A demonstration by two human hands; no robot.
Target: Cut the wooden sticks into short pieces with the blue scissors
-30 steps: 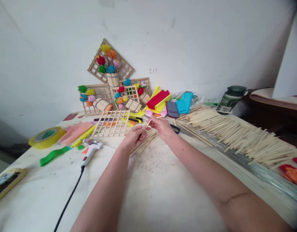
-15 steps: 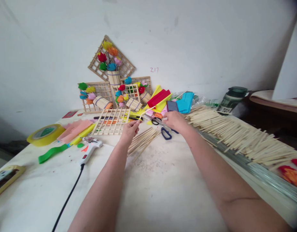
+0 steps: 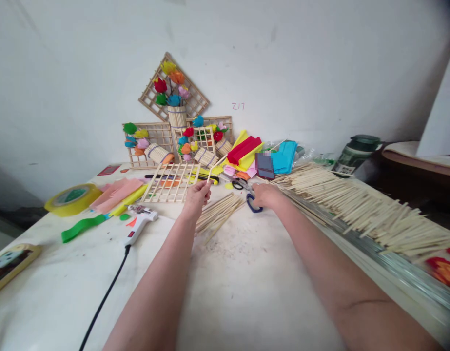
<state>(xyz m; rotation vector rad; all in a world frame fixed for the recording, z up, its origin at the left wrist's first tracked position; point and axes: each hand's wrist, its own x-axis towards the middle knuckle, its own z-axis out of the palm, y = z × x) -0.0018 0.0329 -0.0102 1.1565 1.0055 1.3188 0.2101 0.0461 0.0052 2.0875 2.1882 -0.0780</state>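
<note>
My left hand (image 3: 198,194) is closed in a pinch on a thin bamboo stick (image 3: 213,168), which is bent at an angle above my fingertips. My right hand (image 3: 267,195) reaches down on the blue-handled scissors (image 3: 253,204), its fingers curled over part of them; one blue loop shows beside it. Black-handled scissors (image 3: 239,184) lie just beyond. Below my left hand is a loose bundle of thin sticks (image 3: 221,210). A flat lattice of sticks (image 3: 169,183) rests left of that hand.
A white glue gun (image 3: 140,228) with a black cord lies left, near yellow tape (image 3: 71,200) and a green strip (image 3: 82,227). Many sticks (image 3: 356,209) are piled right. Lattices with paper flowers (image 3: 174,100) lean at the wall. A phone (image 3: 264,166) and a dark bottle (image 3: 358,153) stand behind.
My right hand has moved down and closer onto the blue-handled scissors, uncovering the phone. My left hand still holds the bent stick. The whole view has shifted slightly.
</note>
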